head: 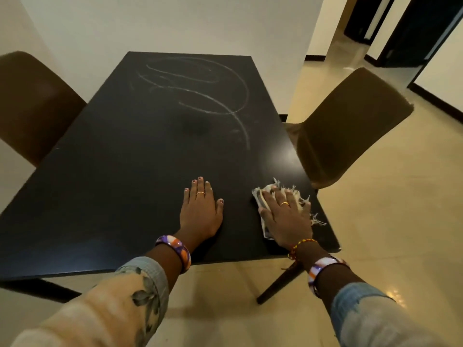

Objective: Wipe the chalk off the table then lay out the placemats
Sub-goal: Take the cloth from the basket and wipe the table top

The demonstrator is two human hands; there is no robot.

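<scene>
Near the front edge of the black rectangular tabletop (112,196), the left hand (201,211) lies flat, fingers straight and slightly apart. Just right, the right hand (285,216) presses a fringed off-white cloth (265,194) down, fingers spread. White chalk scribbles (200,93) loop across the far half.

- A home dining area, seen from above by a person standing at the near end of a table.
- A dark rectangular dining table (130,171) fills the middle and runs toward a plain white wall (175,23) at 12 o'clock.
- Two brown moulded chairs sit at its sides: one chair (30,106) at 10 o'clock, another chair (350,121) at 2 o'clock.
- Glossy cream floor tiles (388,209) spread to 3 o'clock.
- Dark-framed doorways (400,33) open at 1 o'clock.
</scene>
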